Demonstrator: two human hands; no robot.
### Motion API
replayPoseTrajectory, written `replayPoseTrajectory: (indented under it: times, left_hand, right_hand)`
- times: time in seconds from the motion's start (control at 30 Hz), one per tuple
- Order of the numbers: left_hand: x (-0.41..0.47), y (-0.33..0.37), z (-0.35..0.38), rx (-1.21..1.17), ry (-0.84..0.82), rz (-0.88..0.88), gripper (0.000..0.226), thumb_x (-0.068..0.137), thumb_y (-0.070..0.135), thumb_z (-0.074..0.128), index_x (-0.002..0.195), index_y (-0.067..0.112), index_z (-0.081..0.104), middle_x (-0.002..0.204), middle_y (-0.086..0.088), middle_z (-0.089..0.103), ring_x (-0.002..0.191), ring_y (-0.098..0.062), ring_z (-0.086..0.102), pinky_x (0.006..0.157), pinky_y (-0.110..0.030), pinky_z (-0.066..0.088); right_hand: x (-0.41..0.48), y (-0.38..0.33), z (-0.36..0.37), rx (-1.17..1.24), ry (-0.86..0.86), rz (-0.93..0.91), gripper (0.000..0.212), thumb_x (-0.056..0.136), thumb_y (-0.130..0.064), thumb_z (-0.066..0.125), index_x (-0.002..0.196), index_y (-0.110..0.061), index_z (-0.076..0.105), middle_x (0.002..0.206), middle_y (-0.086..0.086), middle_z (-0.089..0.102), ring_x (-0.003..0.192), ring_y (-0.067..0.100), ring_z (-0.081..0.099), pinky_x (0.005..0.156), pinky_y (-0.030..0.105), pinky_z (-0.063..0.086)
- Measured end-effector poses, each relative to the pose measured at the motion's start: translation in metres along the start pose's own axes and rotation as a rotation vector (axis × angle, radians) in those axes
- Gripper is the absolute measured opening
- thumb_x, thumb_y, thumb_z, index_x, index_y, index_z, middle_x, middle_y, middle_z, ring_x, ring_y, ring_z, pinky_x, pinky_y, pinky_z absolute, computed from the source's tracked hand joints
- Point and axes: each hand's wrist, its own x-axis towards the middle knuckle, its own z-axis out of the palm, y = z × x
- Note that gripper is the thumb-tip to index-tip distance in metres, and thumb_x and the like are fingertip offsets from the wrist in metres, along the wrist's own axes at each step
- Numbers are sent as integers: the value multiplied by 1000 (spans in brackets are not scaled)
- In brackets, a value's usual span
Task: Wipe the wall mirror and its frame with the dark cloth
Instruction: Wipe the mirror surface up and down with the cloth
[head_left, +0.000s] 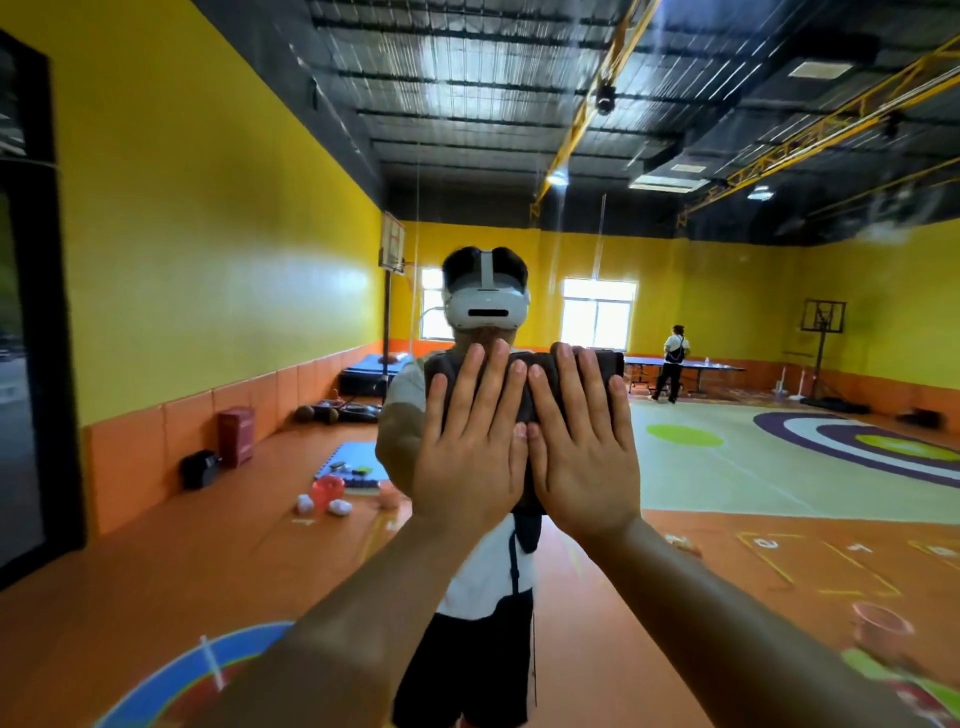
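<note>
The wall mirror (727, 322) fills almost the whole view, its black frame (49, 312) showing only at the left edge. A dark cloth (605, 364) lies flat against the glass at chest height. My left hand (472, 441) and my right hand (582, 441) press on the cloth side by side, fingers straight and pointing up, thumbs touching. The cloth sticks out above and to the right of my fingers, and a dark corner hangs below my palms. My reflection with a white headset stands behind the hands.
The glass reflects a yellow-walled hall with an orange floor, toys (327, 499) on the floor at the left, a table (685, 366) at the back with another person (672, 361) standing by it, and a basketball hoop (823, 317) at the far right.
</note>
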Motion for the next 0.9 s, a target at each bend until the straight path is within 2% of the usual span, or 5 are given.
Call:
replayPoseTrajectory:
  times: [0.1, 0.2, 0.63, 0.8, 0.9]
  left_hand:
    - [-20, 3, 2, -37, -4, -4, 61, 108, 36, 35, 164, 14, 23, 172, -7, 16, 160, -26, 11, 129, -49, 9]
    - [-43, 6, 5, -49, -44, 7, 59, 110, 36, 22, 165, 14, 19, 172, -7, 15, 160, -27, 11, 128, -51, 14]
    - [-157, 13, 21, -106, -106, 97, 62, 109, 34, 28, 165, 14, 12, 171, -8, 14, 160, -27, 8, 128, -50, 1]
    - [-208, 18, 30, -118, -107, 99, 61, 110, 36, 29, 165, 15, 13, 170, -7, 15, 160, -25, 4, 129, -50, 2]
    - [-240, 22, 34, -148, -122, 101, 61, 110, 36, 31, 165, 17, 12, 173, -3, 8, 160, -24, 2, 129, -50, 0]
  right_hand:
    - [-21, -5, 3, 21, -25, 12, 54, 109, -32, 36, 160, -13, 34, 168, 18, 25, 157, 35, 20, 125, 56, 20]
    - [-43, -12, 5, 49, -38, 19, 53, 110, -33, 33, 159, -13, 36, 167, 18, 26, 156, 36, 21, 123, 58, 24]
    - [-161, -54, 17, 82, -120, 73, 53, 108, -34, 39, 158, -15, 38, 167, 18, 25, 156, 36, 23, 127, 54, 13]
    - [-207, -71, 18, 92, -149, 63, 55, 109, -36, 34, 161, -16, 30, 167, 19, 21, 158, 34, 14, 128, 53, 8]
    - [-241, -82, 20, 86, -174, 74, 58, 108, -37, 34, 162, -17, 23, 171, 14, 9, 159, 33, 9, 128, 53, 6]
